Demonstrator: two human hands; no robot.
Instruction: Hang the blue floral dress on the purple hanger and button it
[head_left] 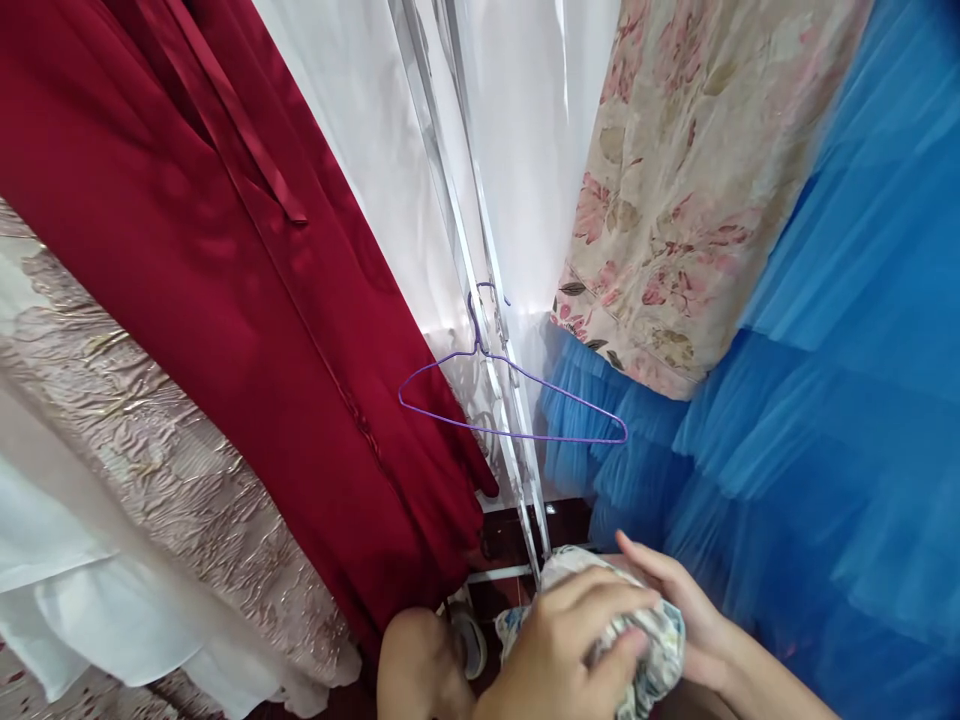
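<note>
A bunched-up piece of pale patterned fabric (652,665), with bluish and yellowish marks, is gathered between my hands at the bottom of the view. My left hand (570,640) curls its fingers over the bundle from the front and left. Against the right side of the cloth rests my right hand (686,610), one digit pointing up and the others partly hidden behind the fabric. Above my hands a thin purple hanger (517,435) hangs with no garment on it, its hook by the pale metal poles (450,190).
A long dark red garment (247,300) and a textured pinkish one (172,480) hang on the left. On the right are a floral garment (675,210) and a tiered blue tulle garment (862,400). White cloth (525,130) hangs behind the poles. A bent knee (412,655) shows below.
</note>
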